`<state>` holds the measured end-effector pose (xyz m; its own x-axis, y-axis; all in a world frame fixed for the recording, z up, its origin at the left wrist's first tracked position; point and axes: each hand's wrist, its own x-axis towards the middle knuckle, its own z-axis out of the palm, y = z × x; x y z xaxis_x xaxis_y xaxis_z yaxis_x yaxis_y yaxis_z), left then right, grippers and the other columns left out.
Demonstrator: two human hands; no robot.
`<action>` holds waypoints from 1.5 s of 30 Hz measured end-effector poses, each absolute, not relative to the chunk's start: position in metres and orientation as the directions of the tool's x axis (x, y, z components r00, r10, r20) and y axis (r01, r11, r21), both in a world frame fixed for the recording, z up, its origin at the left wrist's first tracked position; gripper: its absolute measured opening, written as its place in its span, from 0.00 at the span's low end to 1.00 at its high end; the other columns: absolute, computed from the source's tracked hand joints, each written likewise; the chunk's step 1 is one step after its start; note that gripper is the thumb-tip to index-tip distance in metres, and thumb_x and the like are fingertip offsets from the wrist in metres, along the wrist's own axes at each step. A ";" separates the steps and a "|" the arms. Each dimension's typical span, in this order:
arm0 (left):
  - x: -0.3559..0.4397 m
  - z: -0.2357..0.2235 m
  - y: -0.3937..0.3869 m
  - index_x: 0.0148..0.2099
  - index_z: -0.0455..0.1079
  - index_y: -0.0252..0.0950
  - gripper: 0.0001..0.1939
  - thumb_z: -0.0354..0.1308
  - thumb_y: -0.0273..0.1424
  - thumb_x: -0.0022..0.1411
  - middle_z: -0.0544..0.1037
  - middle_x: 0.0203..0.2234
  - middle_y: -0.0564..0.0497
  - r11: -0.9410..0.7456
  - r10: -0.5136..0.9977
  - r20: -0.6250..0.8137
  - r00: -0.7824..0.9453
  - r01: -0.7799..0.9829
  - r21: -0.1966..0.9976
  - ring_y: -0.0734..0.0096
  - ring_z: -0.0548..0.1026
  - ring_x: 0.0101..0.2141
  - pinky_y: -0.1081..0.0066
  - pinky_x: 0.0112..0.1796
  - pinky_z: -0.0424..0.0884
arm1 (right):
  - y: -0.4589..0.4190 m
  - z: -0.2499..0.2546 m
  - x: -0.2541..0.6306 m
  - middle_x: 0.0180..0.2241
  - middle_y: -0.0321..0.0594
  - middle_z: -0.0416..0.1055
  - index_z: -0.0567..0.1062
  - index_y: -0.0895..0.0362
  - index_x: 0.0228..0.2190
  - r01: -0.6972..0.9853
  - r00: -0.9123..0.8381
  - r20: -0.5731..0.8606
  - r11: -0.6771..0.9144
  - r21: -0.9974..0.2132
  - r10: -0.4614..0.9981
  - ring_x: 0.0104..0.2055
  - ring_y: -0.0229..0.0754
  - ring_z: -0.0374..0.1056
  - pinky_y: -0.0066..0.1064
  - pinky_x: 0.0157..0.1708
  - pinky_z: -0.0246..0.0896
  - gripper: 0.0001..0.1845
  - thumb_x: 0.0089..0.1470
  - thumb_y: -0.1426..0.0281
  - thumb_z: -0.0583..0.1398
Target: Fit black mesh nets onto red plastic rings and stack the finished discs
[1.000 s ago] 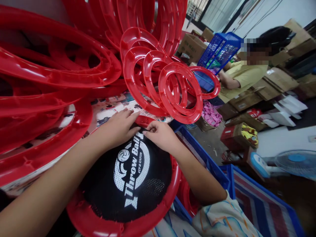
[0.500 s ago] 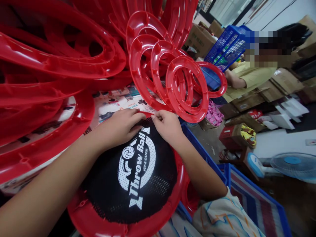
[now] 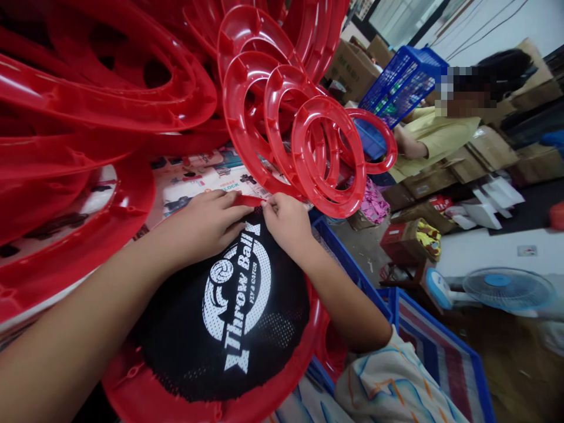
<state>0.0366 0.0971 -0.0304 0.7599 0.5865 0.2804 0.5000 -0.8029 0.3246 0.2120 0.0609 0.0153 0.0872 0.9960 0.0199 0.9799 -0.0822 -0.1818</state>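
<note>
Black mesh fabric (image 3: 176,329) with a white "Throw Ball" print lies across a red plastic ring (image 3: 145,385), tilted in front of me. At the ring's far edge, my left hand (image 3: 214,220) has its fingers bent over the fabric's border, thumb side toward the rim. Close beside it, my right hand (image 3: 288,226) is closed in a pinch on the same border, its thumb and forefinger at the rim. The fabric's exact edge under the fingertips is partly hidden. Several loose red rings (image 3: 328,155) lean just beyond my hands.
Large red rings (image 3: 132,111) are heaped at the left and back on a printed carton (image 3: 185,191). Blue crates (image 3: 473,364) stand at my right. Behind them are a fan (image 3: 506,288), cardboard boxes (image 3: 352,70), and a person in yellow (image 3: 449,138) beside a blue basket (image 3: 400,82).
The view has turned slightly, so most things sit further left. Both hands stay at the far rim, and more of the red rim shows between their fingers.
</note>
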 end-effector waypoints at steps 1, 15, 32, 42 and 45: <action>0.037 -0.031 0.097 0.55 0.70 0.34 0.25 0.38 0.36 0.67 0.72 0.40 0.40 -0.804 0.588 0.282 0.758 0.511 0.305 0.54 0.70 0.42 0.54 0.45 0.68 | 0.061 0.015 0.211 0.35 0.44 0.78 0.76 0.60 0.36 0.982 0.089 0.014 -0.085 -0.168 0.996 0.38 0.44 0.72 0.32 0.37 0.57 0.13 0.62 0.68 0.53; 0.042 -0.031 0.092 0.57 0.68 0.36 0.24 0.40 0.37 0.66 0.71 0.47 0.36 -0.745 0.666 0.202 0.718 0.629 0.223 0.48 0.70 0.46 0.51 0.47 0.68 | 0.057 0.019 0.206 0.37 0.47 0.77 0.76 0.60 0.36 0.994 0.063 -0.007 -0.063 -0.094 0.998 0.40 0.45 0.71 0.33 0.39 0.58 0.15 0.63 0.68 0.52; 0.042 -0.027 0.092 0.57 0.67 0.39 0.24 0.40 0.39 0.66 0.71 0.47 0.37 -0.735 0.675 0.165 0.719 0.639 0.226 0.47 0.70 0.46 0.50 0.45 0.67 | 0.071 0.024 0.235 0.18 0.30 0.62 0.73 0.60 0.21 0.859 0.151 -0.168 -0.214 -0.466 0.974 0.24 0.34 0.58 0.27 0.28 0.49 0.16 0.55 0.63 0.60; 0.041 -0.028 0.094 0.59 0.65 0.41 0.23 0.44 0.37 0.65 0.70 0.50 0.38 -0.722 0.678 0.148 0.720 0.614 0.318 0.49 0.69 0.49 0.51 0.48 0.66 | 0.044 0.042 0.229 0.28 0.41 0.76 0.78 0.58 0.30 0.961 0.198 -0.052 -0.204 -0.187 0.979 0.29 0.40 0.68 0.29 0.30 0.55 0.17 0.61 0.62 0.55; 0.042 -0.027 0.093 0.60 0.64 0.44 0.22 0.44 0.36 0.66 0.68 0.54 0.38 -0.719 0.677 0.137 0.723 0.612 0.329 0.51 0.69 0.50 0.51 0.49 0.66 | 0.012 0.050 0.222 0.30 0.46 0.78 0.79 0.58 0.30 0.978 0.184 -0.097 -0.192 -0.082 0.978 0.31 0.44 0.72 0.32 0.31 0.57 0.19 0.62 0.62 0.53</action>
